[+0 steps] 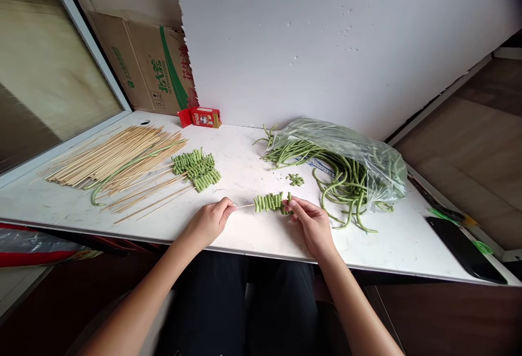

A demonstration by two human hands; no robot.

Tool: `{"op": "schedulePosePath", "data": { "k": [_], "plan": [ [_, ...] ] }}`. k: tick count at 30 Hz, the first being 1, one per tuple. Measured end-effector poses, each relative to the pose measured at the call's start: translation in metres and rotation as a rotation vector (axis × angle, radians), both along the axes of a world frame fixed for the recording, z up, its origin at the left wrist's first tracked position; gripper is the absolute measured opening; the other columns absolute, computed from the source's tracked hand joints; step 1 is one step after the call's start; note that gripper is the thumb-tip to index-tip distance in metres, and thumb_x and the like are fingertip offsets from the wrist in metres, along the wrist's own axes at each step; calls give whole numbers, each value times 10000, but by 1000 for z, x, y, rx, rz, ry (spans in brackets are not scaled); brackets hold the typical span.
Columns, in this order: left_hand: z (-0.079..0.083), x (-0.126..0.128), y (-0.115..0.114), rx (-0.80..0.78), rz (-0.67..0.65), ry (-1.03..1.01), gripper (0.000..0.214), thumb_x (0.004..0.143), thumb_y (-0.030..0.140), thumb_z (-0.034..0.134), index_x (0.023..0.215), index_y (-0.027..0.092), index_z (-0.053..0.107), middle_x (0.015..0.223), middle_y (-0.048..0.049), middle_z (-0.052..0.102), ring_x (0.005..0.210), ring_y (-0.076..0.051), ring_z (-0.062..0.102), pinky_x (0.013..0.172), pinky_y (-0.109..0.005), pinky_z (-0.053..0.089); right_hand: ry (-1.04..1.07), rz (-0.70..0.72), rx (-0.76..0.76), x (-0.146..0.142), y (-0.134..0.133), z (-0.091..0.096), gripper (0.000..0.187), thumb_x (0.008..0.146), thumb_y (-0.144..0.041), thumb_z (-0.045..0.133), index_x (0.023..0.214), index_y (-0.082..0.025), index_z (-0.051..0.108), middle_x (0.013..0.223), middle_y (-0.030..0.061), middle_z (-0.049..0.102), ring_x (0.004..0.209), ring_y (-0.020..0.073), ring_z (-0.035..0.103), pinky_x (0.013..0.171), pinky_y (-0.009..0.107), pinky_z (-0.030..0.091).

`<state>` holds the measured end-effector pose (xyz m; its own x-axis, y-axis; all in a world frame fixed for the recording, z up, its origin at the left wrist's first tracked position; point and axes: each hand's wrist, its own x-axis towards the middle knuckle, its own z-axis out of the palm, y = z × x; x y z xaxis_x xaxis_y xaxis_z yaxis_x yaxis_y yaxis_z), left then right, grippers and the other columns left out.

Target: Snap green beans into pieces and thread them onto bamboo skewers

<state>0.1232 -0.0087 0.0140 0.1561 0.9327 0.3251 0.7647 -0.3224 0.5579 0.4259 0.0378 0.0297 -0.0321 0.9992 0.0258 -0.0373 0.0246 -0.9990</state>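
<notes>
My left hand [209, 221] pinches the bare end of a thin bamboo skewer [246, 205] that lies level just above the white table [253, 236]. A row of short green bean pieces [268, 202] is threaded on the skewer. My right hand [312, 223] pinches the last bean piece at the skewer's right end. Both hands are closed, near the table's front edge.
A pile of bare skewers [114, 157] lies at the left with one long bean [122, 170] across it. Finished bean skewers [198, 168] lie beside it. A plastic bag of long beans [346, 160], cut bean bits [296, 180], a red carton [203, 117], a cardboard box [147, 65] and a black phone [465, 250] are around.
</notes>
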Motion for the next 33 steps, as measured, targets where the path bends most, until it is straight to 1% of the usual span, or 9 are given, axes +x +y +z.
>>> {"op": "schedulePosePath", "data": {
  "k": [4,9,13,18,26,33],
  "plan": [
    [0,-1,0,-2,1,-3,213,1085,347,473,994,235,630,790,-31,725,674,-200,675,617,-270,414,-13,-13,0,-1,0,2,400,801,-540,876,1065,-240,857,1039,105,838,877,268,721,655,346,525],
    [-1,-2,1,-1,-16,-12,215,1085,332,478,980,226,633,786,-29,725,675,-193,677,623,-269,424,-24,-8,4,-2,-2,5,351,805,-523,878,988,-224,862,979,101,836,832,238,699,646,327,506],
    [0,-2,0,10,-30,-20,212,1080,306,481,967,224,640,777,-27,724,682,-186,682,628,-261,437,-45,25,14,0,-2,6,326,829,-526,858,939,-219,858,960,100,826,859,242,696,648,318,498],
    [3,-2,-1,17,-45,-24,180,1064,247,491,965,219,639,797,-30,743,709,-186,709,632,-251,445,-43,49,15,1,-2,4,302,819,-505,874,933,-226,855,896,87,809,898,257,711,635,305,492],
    [4,-3,-1,28,-56,-25,154,1045,207,522,961,219,651,817,-32,769,720,-190,731,622,-251,461,-54,49,-6,1,-3,5,340,781,-511,901,935,-211,855,881,91,806,751,201,655,601,297,475],
    [6,-3,-2,40,-64,-15,145,1030,160,536,945,218,638,821,-23,773,700,-180,729,614,-248,451,-66,78,-12,1,-4,5,336,786,-511,893,922,-207,850,866,86,801,739,197,661,604,296,485]
  ]
}}
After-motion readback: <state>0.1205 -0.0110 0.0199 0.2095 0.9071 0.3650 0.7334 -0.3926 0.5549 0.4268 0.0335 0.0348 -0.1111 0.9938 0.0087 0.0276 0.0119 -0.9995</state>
